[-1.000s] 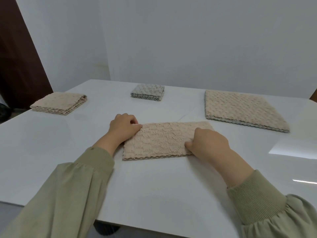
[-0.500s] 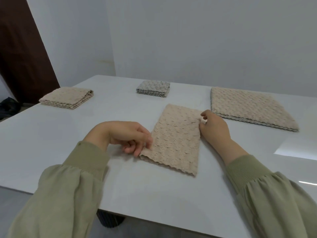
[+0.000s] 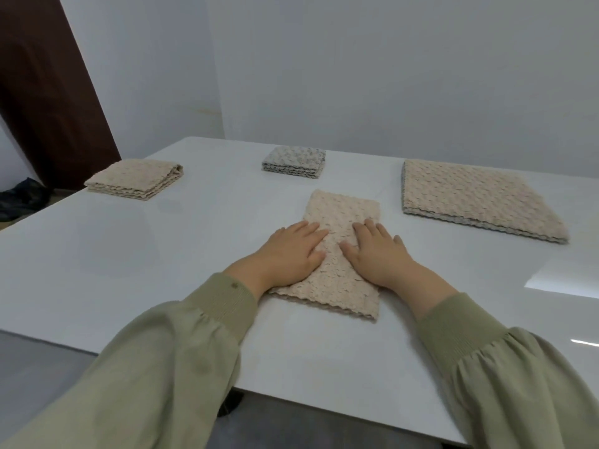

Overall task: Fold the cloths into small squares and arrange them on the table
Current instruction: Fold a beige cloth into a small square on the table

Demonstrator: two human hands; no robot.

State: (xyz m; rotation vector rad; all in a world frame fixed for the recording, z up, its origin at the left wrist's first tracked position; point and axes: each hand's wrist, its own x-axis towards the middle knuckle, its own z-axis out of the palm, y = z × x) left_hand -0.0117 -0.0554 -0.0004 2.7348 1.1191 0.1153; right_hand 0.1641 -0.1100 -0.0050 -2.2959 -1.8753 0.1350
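Both hands, left hand [image 3: 289, 254] and right hand [image 3: 377, 254], now press flat on the turned cloth [image 3: 337, 254].

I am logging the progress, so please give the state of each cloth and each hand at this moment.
Middle beige cloth: folded to a long strip, flat under both hands.
Left hand: open, pressing it.
Right hand: open, pressing it.
Left beige cloth: folded small, lying apart.
Far grey cloth: folded small, lying apart.
Right beige pile: large, flat, not folded small.
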